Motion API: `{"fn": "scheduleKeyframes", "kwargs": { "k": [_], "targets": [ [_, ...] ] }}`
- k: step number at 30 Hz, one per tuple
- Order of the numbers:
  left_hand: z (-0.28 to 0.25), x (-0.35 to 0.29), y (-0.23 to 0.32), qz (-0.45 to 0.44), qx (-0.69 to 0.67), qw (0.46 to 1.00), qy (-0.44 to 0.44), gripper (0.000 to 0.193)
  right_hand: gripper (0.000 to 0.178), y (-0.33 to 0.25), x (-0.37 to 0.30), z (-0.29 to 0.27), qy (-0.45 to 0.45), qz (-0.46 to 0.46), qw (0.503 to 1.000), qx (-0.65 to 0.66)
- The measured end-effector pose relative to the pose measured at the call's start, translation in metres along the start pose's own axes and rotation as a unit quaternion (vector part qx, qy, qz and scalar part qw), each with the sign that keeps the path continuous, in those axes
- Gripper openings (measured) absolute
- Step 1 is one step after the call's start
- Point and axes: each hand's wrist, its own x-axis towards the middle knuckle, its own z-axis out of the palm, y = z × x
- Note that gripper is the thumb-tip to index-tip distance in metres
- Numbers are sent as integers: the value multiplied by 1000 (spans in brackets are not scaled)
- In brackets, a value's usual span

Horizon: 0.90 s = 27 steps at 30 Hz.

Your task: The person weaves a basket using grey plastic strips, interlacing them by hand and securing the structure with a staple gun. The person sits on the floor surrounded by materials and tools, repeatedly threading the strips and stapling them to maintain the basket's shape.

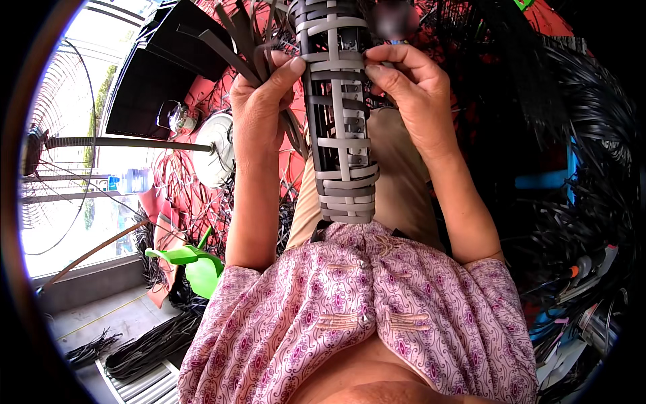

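A long, narrow frame point(344, 161) stretches away from my lap, woven round with flat grey and dark strips. Through the gaps shows a strip of metal with holes. At its left edge, my left hand point(266, 97) has its fingers curled round a bundle of dark grey flat strips point(229, 57), thumb against the weave. The loose ends fan out beyond the hand, and some trail below it. Opposite, my right hand point(414, 84) pinches at the frame's right edge, where a light grey band point(334, 66) crosses. What lies between those fingertips is mostly hidden.
Dark strips litter the red floor point(293, 165). Left are a standing fan point(50, 141) with a round white base point(214, 151), a water bottle point(134, 180) and a green plastic object point(202, 273). Black strands point(579, 87) hang at right, above tools point(582, 273).
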Motion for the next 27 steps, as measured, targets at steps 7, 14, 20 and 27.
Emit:
{"fn": "scheduleKeyframes", "kwargs": {
  "k": [7,14,20,27],
  "targets": [
    [2,0,1,-4,3,1000,-3,7,26,7,-3,6,7,121,987,109],
    [3,-1,1,-12,17,1000,-4,8,30,28,-1,2,-120,191,942,248],
    [8,-4,-1,4,23,1000,-3,6,21,40,1,-13,-147,174,955,189],
    [12,-7,6,27,60,998,-26,6,19,32,17,-28,-190,77,979,-9]
  ]
}}
